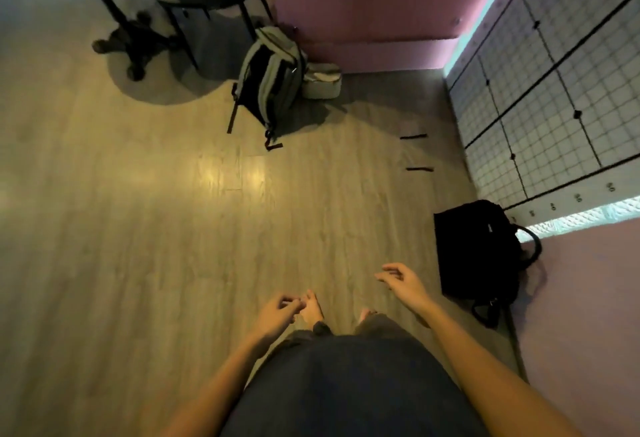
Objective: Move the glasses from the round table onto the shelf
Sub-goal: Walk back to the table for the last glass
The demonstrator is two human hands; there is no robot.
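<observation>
Wood floor (138,228) under both hands: left hand (277,312), right hand (398,280) loosely curled, empty. Glasses, tabletop, shelf out of view (black bag (478,249) right of hands). Glasses likely fragile, slippery: grip mid-body.

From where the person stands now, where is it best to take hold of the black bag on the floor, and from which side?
Probably by the looped handle at the far-right end of the black bag, coming from above with the right hand, which is nearer and empty. The handle arches clear of the body, leaving room for fingers.
</observation>
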